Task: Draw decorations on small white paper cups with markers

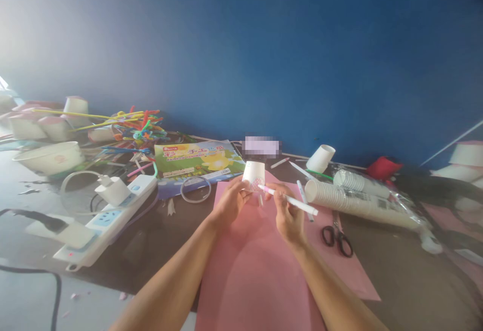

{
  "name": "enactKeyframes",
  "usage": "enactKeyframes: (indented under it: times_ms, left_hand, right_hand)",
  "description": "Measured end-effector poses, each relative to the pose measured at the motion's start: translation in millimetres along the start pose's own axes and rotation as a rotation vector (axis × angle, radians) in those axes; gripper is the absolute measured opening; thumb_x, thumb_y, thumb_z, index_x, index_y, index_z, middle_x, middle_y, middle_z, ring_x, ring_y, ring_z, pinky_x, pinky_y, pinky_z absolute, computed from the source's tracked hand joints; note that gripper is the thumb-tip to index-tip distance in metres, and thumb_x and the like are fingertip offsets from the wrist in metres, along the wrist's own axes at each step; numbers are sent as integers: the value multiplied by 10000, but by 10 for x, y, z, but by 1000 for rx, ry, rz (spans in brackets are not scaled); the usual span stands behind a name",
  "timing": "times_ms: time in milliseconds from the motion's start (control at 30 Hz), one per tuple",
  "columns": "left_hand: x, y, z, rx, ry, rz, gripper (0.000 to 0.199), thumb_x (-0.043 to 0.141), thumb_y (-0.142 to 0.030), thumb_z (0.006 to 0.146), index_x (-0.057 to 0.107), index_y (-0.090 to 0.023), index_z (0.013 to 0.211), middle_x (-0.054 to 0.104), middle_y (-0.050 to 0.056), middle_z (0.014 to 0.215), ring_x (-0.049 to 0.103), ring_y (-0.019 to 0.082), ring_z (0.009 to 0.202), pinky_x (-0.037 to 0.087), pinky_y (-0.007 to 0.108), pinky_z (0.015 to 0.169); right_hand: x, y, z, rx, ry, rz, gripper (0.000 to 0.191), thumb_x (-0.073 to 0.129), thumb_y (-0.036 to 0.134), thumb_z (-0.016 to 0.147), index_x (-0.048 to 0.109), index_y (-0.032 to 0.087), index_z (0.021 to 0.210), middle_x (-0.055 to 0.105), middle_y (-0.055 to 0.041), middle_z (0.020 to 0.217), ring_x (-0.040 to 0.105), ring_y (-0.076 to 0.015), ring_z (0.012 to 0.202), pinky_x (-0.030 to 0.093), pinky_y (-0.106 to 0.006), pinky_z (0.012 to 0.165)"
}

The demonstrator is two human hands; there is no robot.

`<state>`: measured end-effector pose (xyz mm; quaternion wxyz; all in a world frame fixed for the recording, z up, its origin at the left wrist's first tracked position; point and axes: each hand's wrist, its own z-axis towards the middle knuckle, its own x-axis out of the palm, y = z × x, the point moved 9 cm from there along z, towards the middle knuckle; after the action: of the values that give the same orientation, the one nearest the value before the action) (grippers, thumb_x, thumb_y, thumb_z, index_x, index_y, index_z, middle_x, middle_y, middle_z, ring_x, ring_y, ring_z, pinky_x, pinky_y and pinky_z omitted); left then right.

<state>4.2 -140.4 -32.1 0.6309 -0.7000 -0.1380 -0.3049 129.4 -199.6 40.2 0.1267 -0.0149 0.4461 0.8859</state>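
An upside-down white paper cup [253, 171] with reddish marks low on its side is in front of me, above pink paper [256, 270]. My left hand [234, 197] is closed on the cup's lower left edge. In my right hand [287, 213] is a white marker [298, 203], its pink end pointing at the marked side of the cup. Whether the tip touches the cup I cannot tell. Scissors [337, 239] with black handles lie to the right of my right hand.
A power strip [109, 220] with plugs and cables lies on the left, near a paper bowl [49, 157] and pipe cleaners [141, 127]. A craft-paper pack [196, 162] lies behind my left hand. Stacked paper cups [354, 202] and a single cup [320, 158] are at right, before the blue wall [264, 54].
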Motion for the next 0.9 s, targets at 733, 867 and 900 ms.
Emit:
enactKeyframes:
  times_ms: [733, 867, 900]
  left_hand:
    - [11, -43, -29, 37, -7, 34, 257, 646, -301, 722, 651, -189, 953, 686, 66, 978, 622, 220, 951, 421, 345, 861]
    - [22, -39, -18, 50, 19, 41, 220, 637, -306, 736, 653, -188, 921, 686, 63, 963, 620, 219, 946, 420, 338, 850]
    - [21, -36, -15, 52, 22, 45, 212, 634, -302, 739, 653, -188, 917, 686, 61, 953, 620, 218, 942, 419, 333, 844]
  right_hand:
    - [54, -49, -17, -27, 65, -100, 230, 438, 324, 943, 625, 234, 1041, 639, -40, 879, 598, -175, 758, 491, -335, 705]
    - [65, -45, -10, -12, 74, -74, 234, 441, 329, 943, 629, 235, 1046, 637, -39, 878, 599, -172, 754, 492, -330, 707]
    - [66, -37, -5, -9, 76, -59, 240, 433, 331, 947, 631, 236, 1045, 637, -41, 891, 597, -169, 749, 492, -330, 709]
